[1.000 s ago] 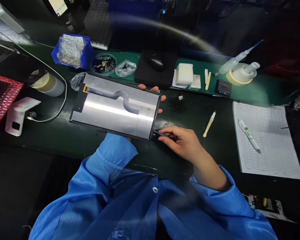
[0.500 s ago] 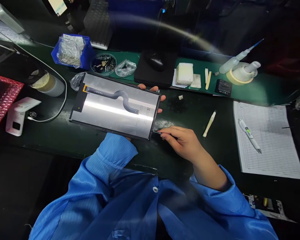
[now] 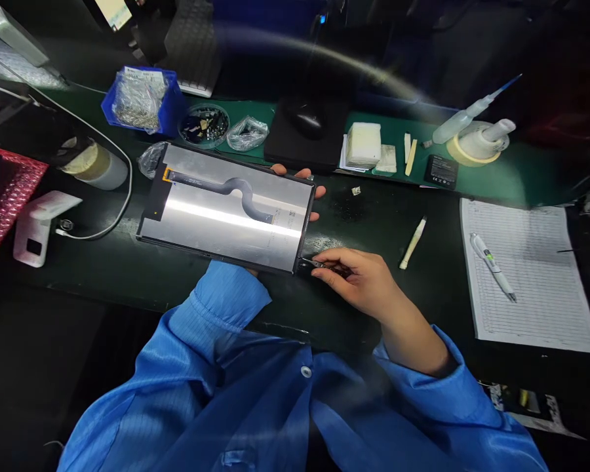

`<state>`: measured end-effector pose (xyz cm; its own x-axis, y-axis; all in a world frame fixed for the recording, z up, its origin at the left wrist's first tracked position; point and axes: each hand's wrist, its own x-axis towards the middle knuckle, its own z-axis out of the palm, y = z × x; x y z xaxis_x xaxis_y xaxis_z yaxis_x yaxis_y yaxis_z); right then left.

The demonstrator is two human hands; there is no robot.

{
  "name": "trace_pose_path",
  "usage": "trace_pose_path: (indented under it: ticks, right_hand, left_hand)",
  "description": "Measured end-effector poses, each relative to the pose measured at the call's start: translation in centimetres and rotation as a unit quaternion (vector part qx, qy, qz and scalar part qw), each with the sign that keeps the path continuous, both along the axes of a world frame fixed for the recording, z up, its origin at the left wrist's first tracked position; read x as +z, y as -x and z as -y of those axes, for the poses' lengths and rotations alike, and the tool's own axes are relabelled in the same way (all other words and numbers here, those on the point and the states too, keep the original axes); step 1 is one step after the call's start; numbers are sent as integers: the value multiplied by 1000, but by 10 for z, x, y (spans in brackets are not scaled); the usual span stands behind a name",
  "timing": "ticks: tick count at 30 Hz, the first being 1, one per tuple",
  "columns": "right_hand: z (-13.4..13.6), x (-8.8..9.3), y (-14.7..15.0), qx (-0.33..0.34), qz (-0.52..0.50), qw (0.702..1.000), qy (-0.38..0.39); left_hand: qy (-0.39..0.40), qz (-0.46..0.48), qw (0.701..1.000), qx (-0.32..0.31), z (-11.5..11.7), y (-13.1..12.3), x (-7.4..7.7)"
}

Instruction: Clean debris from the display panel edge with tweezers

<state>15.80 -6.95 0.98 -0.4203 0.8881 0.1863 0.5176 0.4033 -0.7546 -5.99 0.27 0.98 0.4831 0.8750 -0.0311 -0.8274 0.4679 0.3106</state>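
Observation:
A flat display panel (image 3: 226, 206) with a silvery back and a grey ribbon cable is held above the dark bench. My left hand (image 3: 302, 180) reaches under it; only fingertips show at its far right edge, wrapped round the panel. My right hand (image 3: 361, 278) is closed in a pinch on thin metal tweezers (image 3: 314, 263), whose tip touches the panel's near right corner.
A blue bin (image 3: 142, 98) of bagged parts, a round dish (image 3: 205, 124) of small parts and a mouse (image 3: 305, 121) lie behind. White foam blocks (image 3: 364, 144), a cream stick (image 3: 412, 242), a squeeze bottle (image 3: 465, 118), and paper (image 3: 526, 275) with a pen (image 3: 491, 265) sit right. A red bubble bag (image 3: 2, 196) lies left.
My right hand has shifted slightly back and forth at the panel's corner; the tweezers show more clearly now. The panel has stayed still.

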Motion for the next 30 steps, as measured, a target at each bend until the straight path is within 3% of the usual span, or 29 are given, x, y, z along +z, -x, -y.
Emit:
trace_pose_path:
  ticks: [4,9,15,20,25,30]
  right_hand:
    - [-1,0,0,22,14,999,-26]
    - [1,0,0,2,9,1000,25]
    - [0,0,0,22,20,999,-23]
    - [1,0,1,8,13,1000,20]
    - [0,0,1,27,21,999,-27]
    - [2,0,1,5,19,1000,15]
  left_hand:
    - [4,-1,1000,4,0,-1,0]
    - [7,-4,1000,10,2,0,2]
    - [1,1,1000,12,2,0,1]
    - [-19,-8,1000,21,1,-2,1]
    - [-25,-13,1000,5,0,1,1]
    - [-13,-3,1000,6,-1,1,0]
